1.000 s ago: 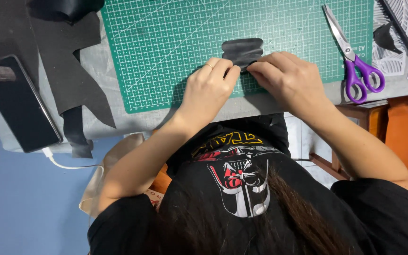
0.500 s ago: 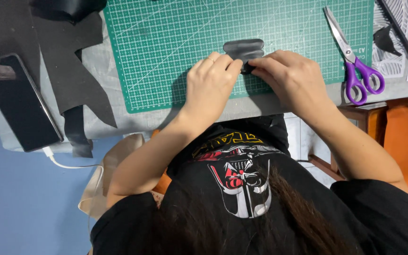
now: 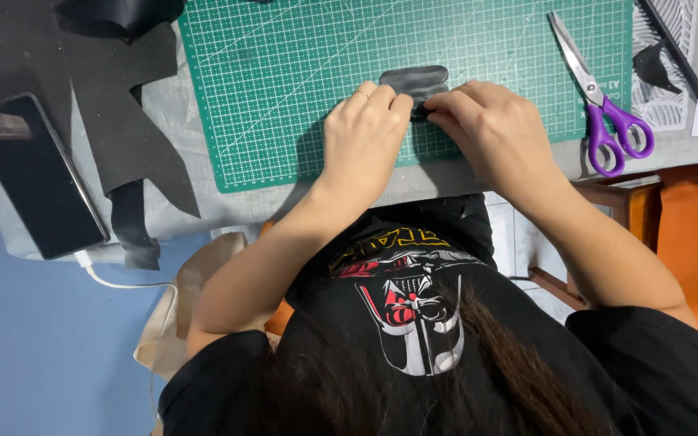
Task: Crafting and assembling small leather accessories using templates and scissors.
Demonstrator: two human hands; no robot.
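Both hands pinch a small black patch (image 3: 418, 84) on the green cutting mat (image 3: 284, 73). Left hand (image 3: 363, 133) and right hand (image 3: 490, 129) cover its near edge; fingertips closed on it, exact grip hidden. Versus half a second ago: hands and patch essentially unmoved. Purple scissors (image 3: 603, 109) lie well apart, to the right.

Even, bright overhead light falls across the green cutting mat (image 3: 284, 73), leaving only soft shadows beneath the left hand (image 3: 363, 133) and right hand (image 3: 490, 129). A pale sheen glints off the small dark piece (image 3: 415, 79) pinched between them, and a faint reflection shows on the phone screen (image 3: 30, 173). Focus is sharp throughout, with no motion blur. The black fabric at lower frame swallows detail; edges show little distortion.
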